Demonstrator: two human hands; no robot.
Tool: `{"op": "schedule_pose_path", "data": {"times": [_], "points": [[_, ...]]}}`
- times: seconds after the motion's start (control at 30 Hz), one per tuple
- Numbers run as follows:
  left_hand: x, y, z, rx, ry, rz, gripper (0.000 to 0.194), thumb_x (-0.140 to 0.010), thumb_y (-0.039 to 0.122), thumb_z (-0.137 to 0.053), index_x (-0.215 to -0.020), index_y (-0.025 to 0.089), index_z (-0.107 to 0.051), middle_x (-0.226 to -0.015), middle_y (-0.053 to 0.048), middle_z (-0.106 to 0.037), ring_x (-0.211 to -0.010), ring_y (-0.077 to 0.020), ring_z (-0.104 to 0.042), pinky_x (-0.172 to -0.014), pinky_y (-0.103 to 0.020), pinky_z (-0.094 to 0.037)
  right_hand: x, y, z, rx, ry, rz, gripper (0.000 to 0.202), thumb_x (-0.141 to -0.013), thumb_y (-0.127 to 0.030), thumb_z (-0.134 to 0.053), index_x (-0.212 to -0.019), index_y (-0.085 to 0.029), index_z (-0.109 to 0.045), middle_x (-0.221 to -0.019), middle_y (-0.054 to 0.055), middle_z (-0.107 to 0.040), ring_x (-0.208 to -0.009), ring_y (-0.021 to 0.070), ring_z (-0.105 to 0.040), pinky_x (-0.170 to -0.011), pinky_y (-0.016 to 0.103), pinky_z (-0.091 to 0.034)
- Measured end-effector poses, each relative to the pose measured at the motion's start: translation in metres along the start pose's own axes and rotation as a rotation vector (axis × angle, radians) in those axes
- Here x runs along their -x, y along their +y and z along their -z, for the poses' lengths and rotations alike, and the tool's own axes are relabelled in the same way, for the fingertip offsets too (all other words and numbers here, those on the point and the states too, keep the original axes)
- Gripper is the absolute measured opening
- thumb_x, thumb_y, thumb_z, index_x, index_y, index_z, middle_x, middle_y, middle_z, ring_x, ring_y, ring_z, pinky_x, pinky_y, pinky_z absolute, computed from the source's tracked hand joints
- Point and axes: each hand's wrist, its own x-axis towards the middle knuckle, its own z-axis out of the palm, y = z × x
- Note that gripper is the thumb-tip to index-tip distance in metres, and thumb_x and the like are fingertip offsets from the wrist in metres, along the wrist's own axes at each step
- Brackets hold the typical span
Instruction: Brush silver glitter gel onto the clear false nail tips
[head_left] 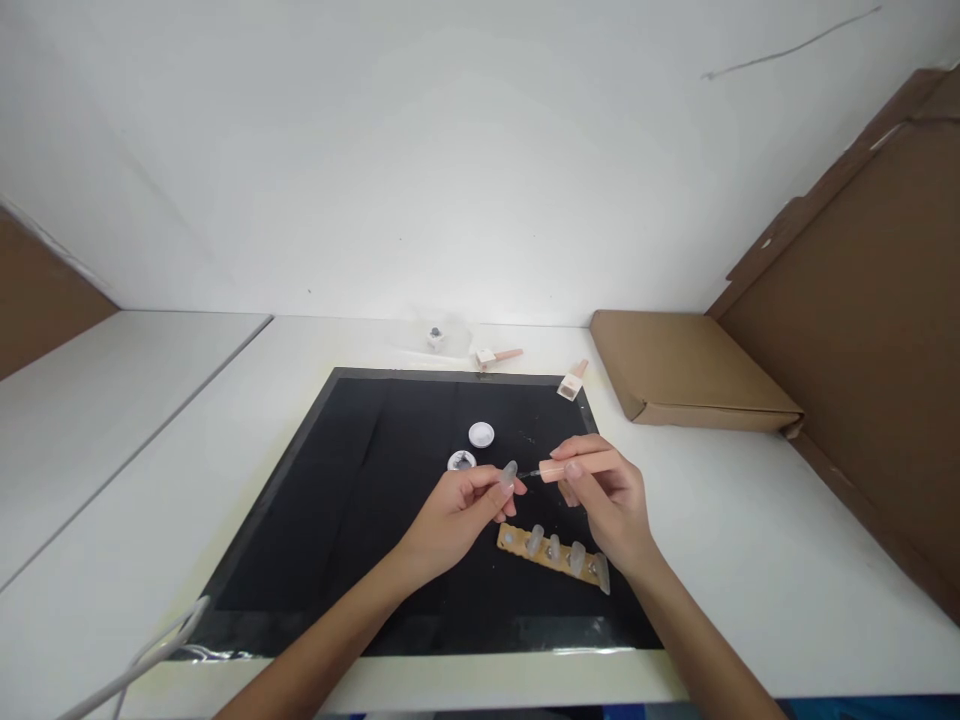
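Between thumb and fingers, my left hand (466, 512) pinches a translucent nail tip (509, 472). My right hand (609, 492) grips a peach-coloured brush handle (559, 469), its thin dark bristle end pointing left, close beside the nail tip; whether they touch is too small to tell. Below the hands lies a yellowish strip (514, 541) bearing several translucent nail tips (577, 558). A small white round lid or dish (481, 434) sits above my left hand. Another round white pot (461, 460) with dark grey inside is just behind my left fingers.
A black mat (360, 480) covers the white table's middle. Beyond it are two small peach-handled bottles (486, 357) (572, 383) and a small white item (436, 338). A flat cardboard box (690, 370) lies at right. A white cable (161, 645) crosses the lower left.
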Motion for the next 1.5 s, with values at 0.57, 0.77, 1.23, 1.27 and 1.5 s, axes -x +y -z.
{"op": "schedule_pose_path", "data": {"times": [0.57,0.77,1.23,1.27,1.5], "points": [[0.001,0.003,0.000,0.099,-0.093,0.062,0.025,-0.081,0.034,-0.054,-0.069,0.014,-0.064,-0.055,0.003,-0.051,-0.055,-0.0106,-0.045,-0.057,-0.024,-0.036,-0.010,-0.015,-0.001,0.198,-0.236,0.119,0.020,-0.090,-0.018,-0.053,-0.088,-0.023,-0.072,-0.083,0.006,-0.069,-0.067,0.0166,-0.058,-0.060,0.031,-0.048],[0.000,-0.001,0.000,0.155,-0.094,0.062,0.027,-0.082,0.034,-0.053,-0.066,0.014,-0.061,-0.054,0.003,-0.051,-0.055,-0.0104,-0.044,-0.057,-0.025,-0.034,-0.009,-0.013,0.000,0.261,-0.262,0.171,0.020,-0.086,-0.010,-0.053,-0.092,-0.023,-0.067,-0.079,0.004,-0.068,-0.063,0.0162,-0.055,-0.055,0.030,-0.046],[0.000,-0.003,0.000,0.258,-0.099,0.113,0.026,-0.080,0.033,-0.056,-0.062,0.015,-0.060,-0.049,0.004,-0.044,-0.052,-0.0110,-0.045,-0.057,-0.026,-0.034,-0.010,-0.014,0.004,0.368,-0.199,0.343,0.022,-0.082,-0.008,-0.049,-0.090,-0.023,-0.062,-0.070,0.003,-0.066,-0.053,0.0163,-0.052,-0.048,0.030,-0.042],[0.000,-0.003,0.000,0.258,-0.100,0.113,0.026,-0.080,0.033,-0.056,-0.062,0.015,-0.060,-0.049,0.004,-0.044,-0.052,-0.0109,-0.045,-0.057,-0.026,-0.034,-0.010,-0.015,0.003,0.350,-0.198,0.336,0.023,-0.082,-0.009,-0.049,-0.093,-0.023,-0.063,-0.071,0.004,-0.066,-0.054,0.0167,-0.052,-0.048,0.030,-0.042],[0.001,-0.001,-0.002,0.285,-0.107,0.122,0.027,-0.077,0.037,-0.059,-0.061,0.015,-0.060,-0.047,0.005,-0.040,-0.051,-0.0102,-0.043,-0.057,-0.026,-0.036,-0.011,-0.017,0.001,0.262,-0.304,0.237,0.022,-0.084,-0.011,-0.052,-0.099,-0.023,-0.064,-0.069,0.003,-0.066,-0.056,0.0164,-0.053,-0.049,0.029,-0.044]]}}
